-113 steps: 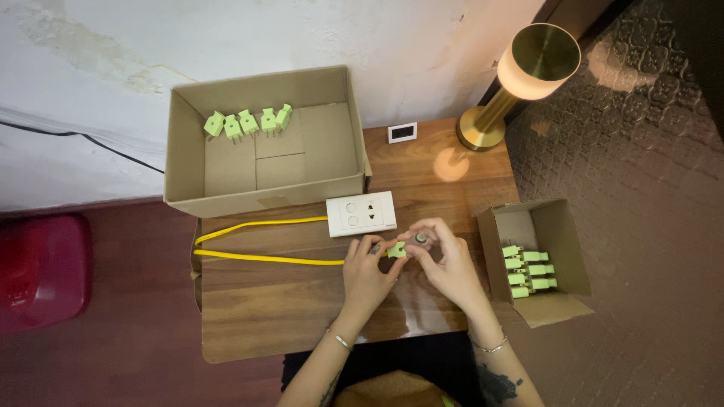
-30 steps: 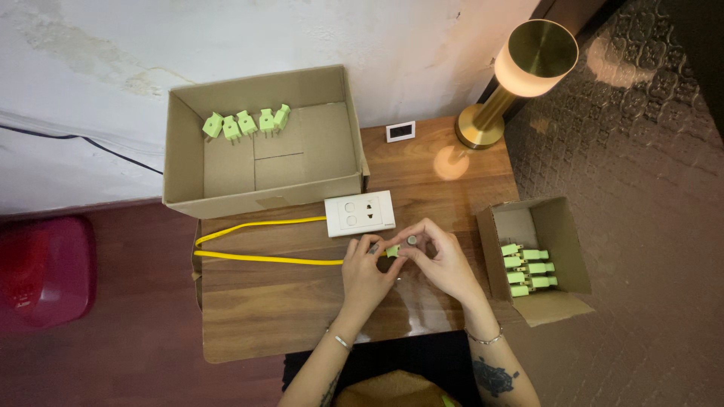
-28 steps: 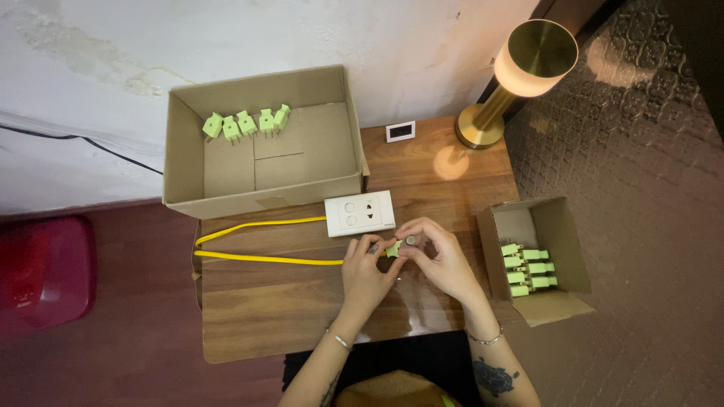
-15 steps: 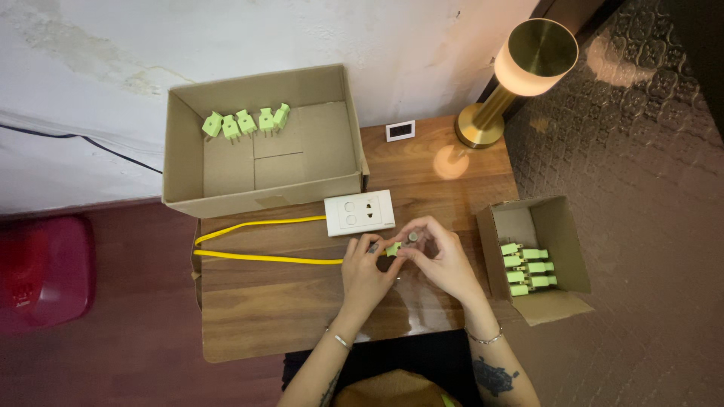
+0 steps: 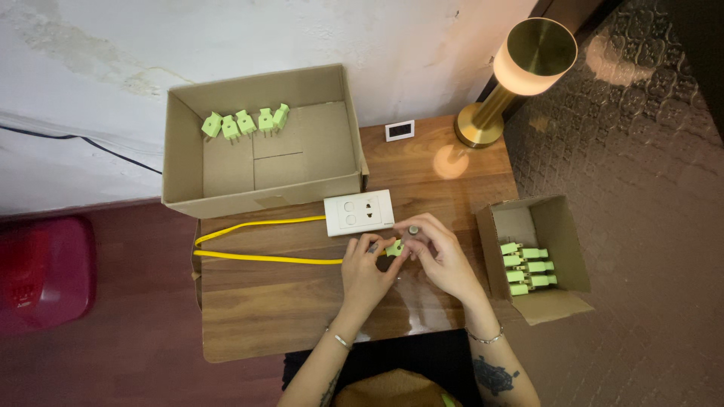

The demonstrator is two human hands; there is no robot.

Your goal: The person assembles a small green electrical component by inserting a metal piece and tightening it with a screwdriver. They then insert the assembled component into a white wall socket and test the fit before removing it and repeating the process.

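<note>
Green plug held over the wooden table, just in front of the white socket plate; left hand pinches it by the fingertips; right hand curled round a small dark-tipped tool beside the plug; yellow cable loops off leftward; large cardboard box behind with five green plugs; small box at right holding more.

Desk layout, seen from above; we sit at near edge.

We note big box at rear L w/ five plugs in a row inside; socket plate just in front of its R corner, cable running L from there. Hands meet at ctr, just before the plate. Lamp rear R; small box w/ plugs off desk's R edge.
</note>
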